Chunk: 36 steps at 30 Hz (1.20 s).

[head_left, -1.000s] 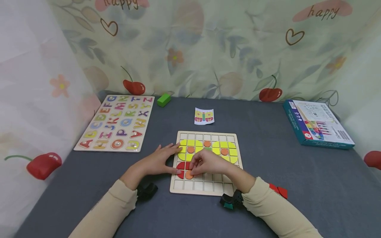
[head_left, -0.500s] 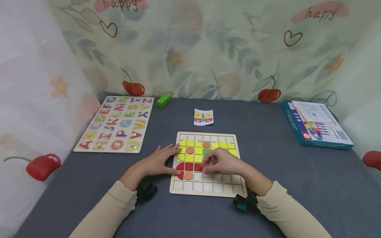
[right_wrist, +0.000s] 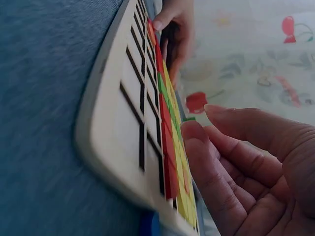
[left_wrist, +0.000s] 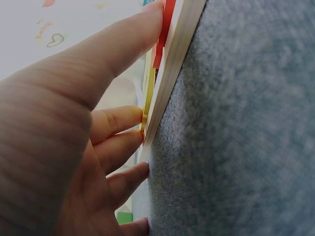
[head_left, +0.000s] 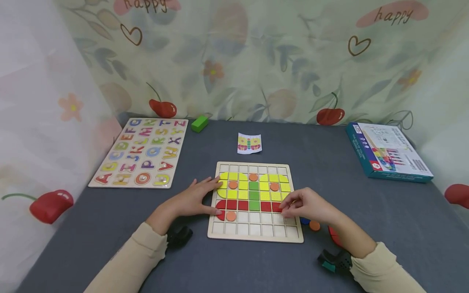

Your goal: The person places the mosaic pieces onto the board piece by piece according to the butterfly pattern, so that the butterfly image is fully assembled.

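A wooden grid board (head_left: 254, 230) lies in the middle of the table, with yellow tiles (head_left: 233, 194), a green column (head_left: 254, 195) and a red row. Spread across its left edge is my left hand (head_left: 196, 198), the thumb on a red rounded tile (head_left: 221, 215) beside an orange disc (head_left: 231, 216). My right hand (head_left: 309, 205) hovers at the board's right edge, fingertips by the last red tile (head_left: 276, 207). In the right wrist view its thumb and index finger (right_wrist: 197, 147) stand slightly apart with nothing visible between them, the other fingers loosely bent.
Beyond the board lies a small picture card (head_left: 249, 143). An alphabet puzzle (head_left: 141, 165) and a green block (head_left: 199, 123) are at the back left, a box (head_left: 399, 152) at the right. An orange disc (head_left: 314, 225), a blue piece (head_left: 304, 221) and red pieces (head_left: 334, 236) lie near my right forearm.
My right hand has moved right from the orange disc, along the red row to its right end, uncovering the green column and red tiles. My left hand stays on the board's left edge.
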### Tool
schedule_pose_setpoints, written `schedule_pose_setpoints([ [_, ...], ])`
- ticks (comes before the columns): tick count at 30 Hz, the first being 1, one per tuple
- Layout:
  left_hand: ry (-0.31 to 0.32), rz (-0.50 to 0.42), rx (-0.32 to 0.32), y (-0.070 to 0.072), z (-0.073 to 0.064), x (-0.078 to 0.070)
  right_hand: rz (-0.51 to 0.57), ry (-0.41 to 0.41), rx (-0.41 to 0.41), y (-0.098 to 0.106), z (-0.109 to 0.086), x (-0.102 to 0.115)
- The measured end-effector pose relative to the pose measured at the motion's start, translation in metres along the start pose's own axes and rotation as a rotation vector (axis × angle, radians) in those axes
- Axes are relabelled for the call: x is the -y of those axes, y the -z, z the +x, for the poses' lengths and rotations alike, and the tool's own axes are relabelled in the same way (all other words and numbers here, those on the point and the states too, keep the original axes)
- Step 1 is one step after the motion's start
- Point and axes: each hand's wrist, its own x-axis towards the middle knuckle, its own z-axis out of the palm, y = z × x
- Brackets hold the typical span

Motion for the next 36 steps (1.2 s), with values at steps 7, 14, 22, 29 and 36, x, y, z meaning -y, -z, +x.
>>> schedule_pose_setpoints([
  [7, -0.001, -0.004, -0.004, 0.002, 0.0, 0.0, 0.023, -0.016, -0.035, 0.009, -0.031, -0.017],
  [14, -0.002, -0.006, -0.006, 0.003, 0.0, 0.001, 0.027, -0.045, -0.09, 0.018, -0.059, -0.032],
  [22, -0.004, -0.015, -0.006, 0.004, -0.001, 0.003, 0.008, -0.105, -0.144, 0.026, -0.085, -0.05],
  [29, -0.006, -0.004, 0.002, 0.002, 0.001, 0.001, 0.048, -0.209, -0.195, 0.03, -0.111, -0.067],
  [36, 0.001, -0.01, 0.003, 0.003, 0.001, 0.0, 0.049, -0.283, -0.271, 0.029, -0.124, -0.08],
])
